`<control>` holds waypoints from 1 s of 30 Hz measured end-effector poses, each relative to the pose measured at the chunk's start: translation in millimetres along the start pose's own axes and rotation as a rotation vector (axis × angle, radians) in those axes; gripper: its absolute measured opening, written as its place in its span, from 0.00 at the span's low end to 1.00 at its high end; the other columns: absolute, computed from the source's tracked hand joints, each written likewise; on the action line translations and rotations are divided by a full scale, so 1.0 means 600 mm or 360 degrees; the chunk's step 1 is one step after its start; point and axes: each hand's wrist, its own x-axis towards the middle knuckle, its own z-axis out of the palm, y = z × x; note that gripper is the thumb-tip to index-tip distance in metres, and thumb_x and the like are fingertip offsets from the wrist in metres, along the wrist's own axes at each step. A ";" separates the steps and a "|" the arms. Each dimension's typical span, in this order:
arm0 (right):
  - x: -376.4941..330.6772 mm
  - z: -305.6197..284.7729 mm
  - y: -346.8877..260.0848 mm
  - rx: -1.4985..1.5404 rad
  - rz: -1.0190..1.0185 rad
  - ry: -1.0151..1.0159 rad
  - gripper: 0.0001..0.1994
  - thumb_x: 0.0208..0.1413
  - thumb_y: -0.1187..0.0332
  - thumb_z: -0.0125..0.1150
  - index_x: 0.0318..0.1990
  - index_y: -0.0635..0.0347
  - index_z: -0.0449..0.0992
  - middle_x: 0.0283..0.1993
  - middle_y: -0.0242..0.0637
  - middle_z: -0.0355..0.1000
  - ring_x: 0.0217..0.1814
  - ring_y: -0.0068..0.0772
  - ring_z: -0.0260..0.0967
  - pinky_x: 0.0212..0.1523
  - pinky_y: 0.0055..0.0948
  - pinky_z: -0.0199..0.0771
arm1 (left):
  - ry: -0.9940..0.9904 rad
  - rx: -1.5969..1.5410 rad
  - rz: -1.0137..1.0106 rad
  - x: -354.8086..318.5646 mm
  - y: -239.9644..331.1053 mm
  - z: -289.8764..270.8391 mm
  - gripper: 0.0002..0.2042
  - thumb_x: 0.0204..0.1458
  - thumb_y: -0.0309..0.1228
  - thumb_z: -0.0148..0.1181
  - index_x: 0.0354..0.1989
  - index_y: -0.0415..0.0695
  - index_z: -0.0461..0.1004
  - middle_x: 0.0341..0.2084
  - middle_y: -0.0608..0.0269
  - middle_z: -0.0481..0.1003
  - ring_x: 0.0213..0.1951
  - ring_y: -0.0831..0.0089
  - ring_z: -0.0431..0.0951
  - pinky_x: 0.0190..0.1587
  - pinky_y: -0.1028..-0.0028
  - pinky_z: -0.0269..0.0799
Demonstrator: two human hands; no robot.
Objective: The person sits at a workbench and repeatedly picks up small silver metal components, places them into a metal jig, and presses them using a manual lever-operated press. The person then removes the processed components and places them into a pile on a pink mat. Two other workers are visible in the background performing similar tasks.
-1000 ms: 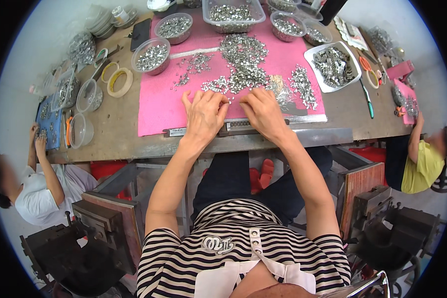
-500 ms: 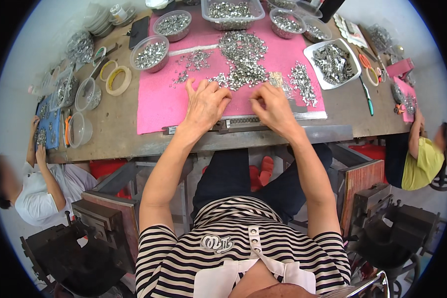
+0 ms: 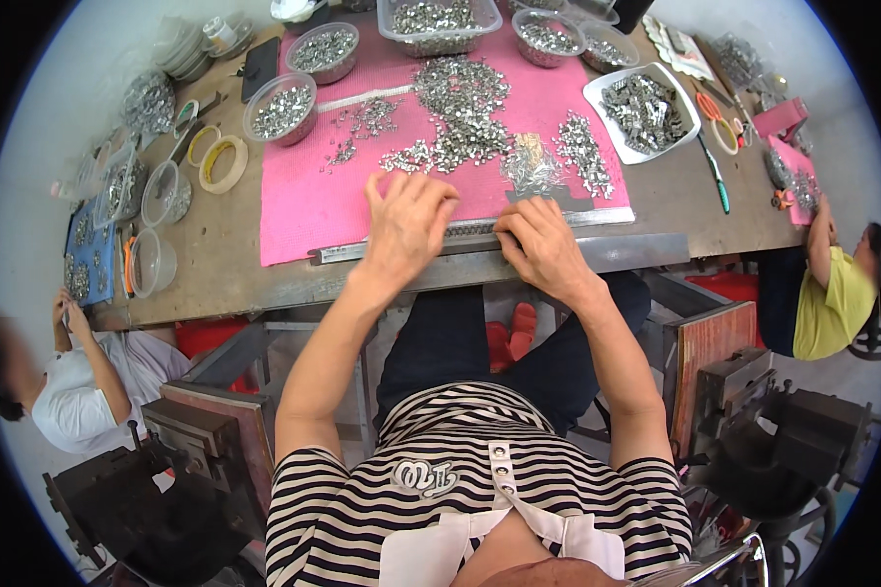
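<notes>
A long metal strip with a row of small links or parts [image 3: 472,232] lies along the near edge of the pink mat [image 3: 299,210]. Over its left part is my left hand [image 3: 406,223], thumb and forefinger drawn together; whatever may be between them is too small to make out. My right hand [image 3: 543,245] bends its fingers down onto the strip, and the fingertips hide what they grip. Beyond both hands spreads a heap of small silvery metal pieces [image 3: 465,112]. A pile of thin pins [image 3: 531,168] sits just past my right hand, beside more loose metal pieces [image 3: 584,155].
Round tubs [image 3: 282,110] and a rectangular tub [image 3: 440,41] of metal bits stand behind. A white tray [image 3: 690,127] holds darker metal parts. Tape rolls [image 3: 223,164] lie left; a green-handled tool [image 3: 722,191] and orange scissors [image 3: 707,106] lie right. Two people work at either side.
My right hand has come down and nearer, from beside the pins onto the metal strip. My left hand has also drawn slightly nearer. The view has shifted a little.
</notes>
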 end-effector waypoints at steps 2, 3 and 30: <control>-0.008 -0.003 -0.002 0.0051 0.0040 0.0117 0.09 0.51 0.79 0.67 0.40 0.63 0.76 0.40 0.39 0.74 0.43 0.44 0.71 0.47 0.40 0.68 | -0.0028 -0.0045 -0.0024 -0.014 0.031 0.007 0.07 0.57 0.35 0.68 0.40 0.48 0.80 0.33 0.68 0.76 0.42 0.65 0.76 0.64 0.50 0.55; -0.016 -0.003 -0.002 0.0059 0.0124 0.0233 0.10 0.51 0.80 0.67 0.41 0.63 0.77 0.41 0.40 0.74 0.44 0.44 0.72 0.47 0.40 0.69 | -0.0021 -0.0040 -0.0038 -0.020 0.040 0.012 0.08 0.56 0.37 0.69 0.40 0.48 0.80 0.33 0.68 0.76 0.42 0.65 0.75 0.63 0.51 0.56; -0.119 0.027 -0.003 -0.0297 0.0308 0.0497 0.25 0.44 0.72 0.80 0.51 0.61 0.77 0.54 0.41 0.74 0.57 0.49 0.71 0.56 0.44 0.70 | 0.0219 -0.0106 -0.0118 -0.127 0.020 0.006 0.19 0.44 0.32 0.78 0.40 0.45 0.73 0.34 0.61 0.73 0.38 0.61 0.73 0.45 0.62 0.60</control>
